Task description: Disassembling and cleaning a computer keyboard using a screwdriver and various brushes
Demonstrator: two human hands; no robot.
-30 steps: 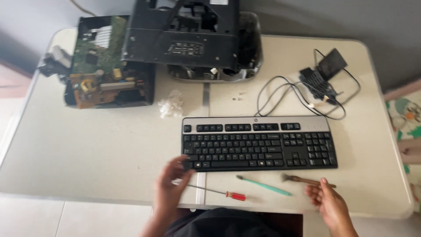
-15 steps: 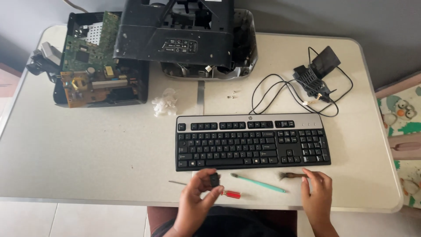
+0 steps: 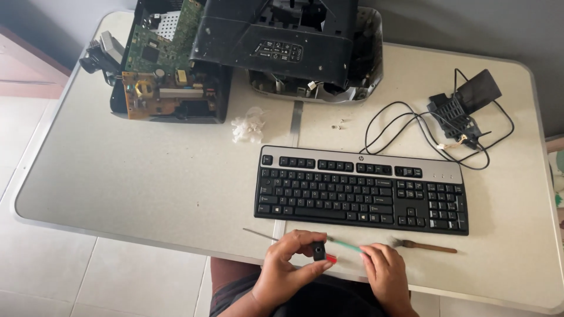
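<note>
My left hand (image 3: 291, 267) now pinches a pulled black keycap (image 3: 318, 251); right hand (image 3: 385, 273) has dropped onto the green screwdriver (image 3: 346, 245), grip unclear.

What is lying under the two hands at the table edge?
A red-handled screwdriver and a green-handled tool run beneath the left hand and right hand; the hands cover their middles.

- Our left hand (image 3: 288, 267) sits low in the centre of the view, raised a little, with thumb and fingertips pinched together around something small.
- Our right hand (image 3: 385, 276) lies just beside it to the right, palm down, fingers curled loosely and pointing left.
- Both forearms run down out of view.
</note>
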